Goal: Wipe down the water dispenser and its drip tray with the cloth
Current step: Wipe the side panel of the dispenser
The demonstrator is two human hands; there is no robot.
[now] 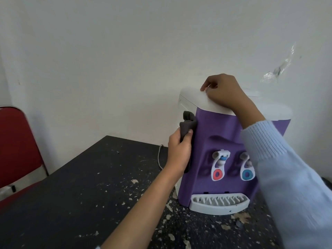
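item: purple-fronted plastic table-top water dispenser (221,130) w/ white side panels, standing at the far right of the black paint-flecked bench (89,186), against a white plastered wall (125,51). status, est.: wipe in progress, early to mid. dark grey soft cloth (188,124), bunched, is pressed to the dispenser's upper left front corner, where purple meets white. no wet streaks or clean/dirty contrast visible, so which faces are done can't be told. judged left to do: taps, lower front and the white slotted plastic drip tray (219,203), which sits at the base front, touched by neither hand, w/ a dark speck or two on its rim. left hand (179,151): fingers wrapped round the cloth, a tail of fabric hanging below the palm. right hand (222,90): on the smooth white rounded lid (190,96), fingers bent, prob. steadying the unit; whether they hook an edge or just press, can't tell. materials: shell is hard moulded plastic w/ curved corners and a recessed tap bay; two white lever taps, one w/ red ring (214,174), one w/ blue ring (243,175). cloth limp, matte. bench surface rough and chipped, pale flakes scattered esp. near the tray. also: pale blue ribbed knit sleeve (287,168); red padded chair (16,141), far left; thin pale cord (159,155) beside the unit.
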